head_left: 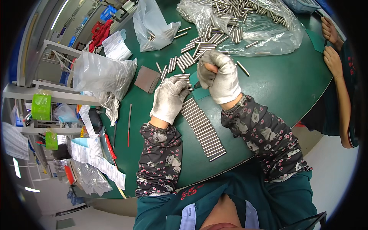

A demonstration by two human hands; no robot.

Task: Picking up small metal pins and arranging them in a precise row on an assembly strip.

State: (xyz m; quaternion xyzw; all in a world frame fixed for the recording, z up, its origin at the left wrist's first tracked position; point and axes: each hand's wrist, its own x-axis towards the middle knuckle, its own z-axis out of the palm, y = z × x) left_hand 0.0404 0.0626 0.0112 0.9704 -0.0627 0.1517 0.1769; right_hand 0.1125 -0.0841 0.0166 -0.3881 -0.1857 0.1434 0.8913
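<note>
White work gloves cover both my hands. My left hand [169, 99] is closed, its curled fingertips at the upper end of a neat row of metal pins [204, 128]; whatever it pinches is hidden. Right beside it, my right hand [220, 76] is closed in a fist with the bare thumb tip showing. What the fist holds cannot be made out. A green flat piece [201, 93] lies under and beside it, between the hands. Beyond my hands, loose metal pins [186, 60] lie in small groups, leading to a large heap of pins [235, 11] on clear plastic.
Left on the green table [161, 153] are a brown square pad [147, 79], a thin red-handled file [129, 124], plastic bags [103, 74] and paper sheets [94, 155]. Another bag [151, 27] with pins stands farther back. At the right edge, another person's hands [332, 57] are over the table.
</note>
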